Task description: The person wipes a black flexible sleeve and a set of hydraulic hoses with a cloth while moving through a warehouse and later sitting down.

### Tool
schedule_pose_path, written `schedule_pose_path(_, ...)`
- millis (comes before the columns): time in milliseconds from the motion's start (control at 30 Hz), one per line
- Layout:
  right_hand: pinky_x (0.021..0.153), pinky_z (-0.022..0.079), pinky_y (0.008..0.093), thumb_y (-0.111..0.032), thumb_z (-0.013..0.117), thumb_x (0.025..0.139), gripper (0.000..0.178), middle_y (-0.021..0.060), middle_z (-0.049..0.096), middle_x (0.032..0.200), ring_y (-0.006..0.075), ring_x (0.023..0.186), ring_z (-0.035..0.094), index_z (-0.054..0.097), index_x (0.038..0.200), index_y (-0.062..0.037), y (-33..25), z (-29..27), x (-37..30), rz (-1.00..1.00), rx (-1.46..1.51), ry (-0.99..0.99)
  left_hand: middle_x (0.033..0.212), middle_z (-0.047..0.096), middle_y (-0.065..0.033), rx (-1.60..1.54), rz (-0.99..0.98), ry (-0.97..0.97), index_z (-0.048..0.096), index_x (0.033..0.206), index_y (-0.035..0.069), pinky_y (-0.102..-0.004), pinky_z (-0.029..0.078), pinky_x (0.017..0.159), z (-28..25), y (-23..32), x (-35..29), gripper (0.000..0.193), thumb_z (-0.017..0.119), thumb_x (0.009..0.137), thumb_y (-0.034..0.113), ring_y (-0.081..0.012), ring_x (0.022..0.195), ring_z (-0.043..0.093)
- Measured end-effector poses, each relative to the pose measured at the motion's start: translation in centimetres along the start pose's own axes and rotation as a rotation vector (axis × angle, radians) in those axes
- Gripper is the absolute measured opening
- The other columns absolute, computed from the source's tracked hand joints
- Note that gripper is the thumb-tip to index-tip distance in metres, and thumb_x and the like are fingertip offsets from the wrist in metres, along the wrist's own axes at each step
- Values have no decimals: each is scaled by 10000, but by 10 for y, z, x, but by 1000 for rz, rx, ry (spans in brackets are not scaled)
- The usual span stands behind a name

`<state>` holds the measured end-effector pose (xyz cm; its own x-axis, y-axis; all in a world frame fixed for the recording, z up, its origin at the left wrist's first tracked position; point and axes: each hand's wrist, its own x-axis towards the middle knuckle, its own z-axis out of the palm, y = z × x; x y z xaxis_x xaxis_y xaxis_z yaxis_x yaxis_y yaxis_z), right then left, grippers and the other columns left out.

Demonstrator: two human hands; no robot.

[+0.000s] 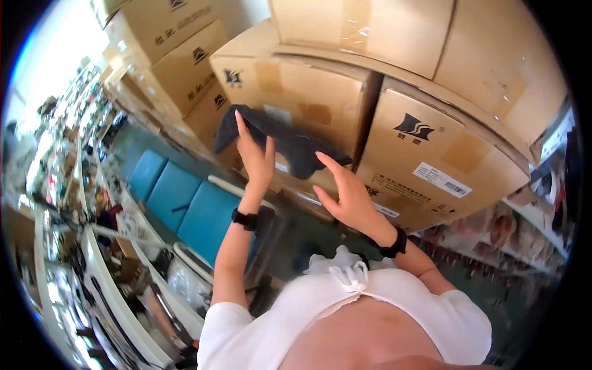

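A dark grey, soft piece of cloth point(287, 140) is stretched between my two hands, held up in front of the cardboard boxes. It sags in the middle and looks rough along its upper edge; I cannot make out its exact kind. My left hand point(254, 161) grips its left part, with one long finger lying over the front and the thumb standing apart. At the right end, my right hand point(350, 198) has its index finger on the cloth, with the thumb held below and away from it. The other fingers of both hands are mostly hidden. A black band circles each wrist.
Stacked cardboard boxes point(431, 161) rise close ahead and to the right; more boxes point(176, 58) stand at the far left. Teal seats point(206, 213) with pale rails lie left of my left arm. Cluttered shelving point(117, 271) runs along the left, and shelves with bagged items point(493, 231) stand at right.
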<state>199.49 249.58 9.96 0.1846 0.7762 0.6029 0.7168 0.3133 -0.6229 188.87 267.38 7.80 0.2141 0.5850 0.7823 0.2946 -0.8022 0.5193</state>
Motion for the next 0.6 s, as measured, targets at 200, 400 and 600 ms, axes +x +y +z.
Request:
schedule_pose_path(200,838,387,368,-136,607,722,629,186,521,967,346,952,475,322,1272,-29,6,32,10,292,-313,83,1147,379,-344,145,-34,-181,134,1300,-112,-425,295,852,54,-90,-17,685,443,765,184,-431,953,397)
schedule_pose_path(400,791,410,363,-156,622,693,669,123,543,922,279,867,512,331,1286,-54,12,90,15,404,-573,352,1208,386,-282,199,451,-458,400,1207,-44,-505,192,970,71,-171,-27,676,444,745,448,-449,1166,288)
schedule_pose_path(600,838,404,344,-166,495,745,499,122,516,1117,246,958,535,418,1238,-162,43,146,34,356,-698,374,1244,389,-215,-167,273,-894,452,1167,38,-495,244,950,90,-208,-60,578,467,754,443,-383,1145,343)
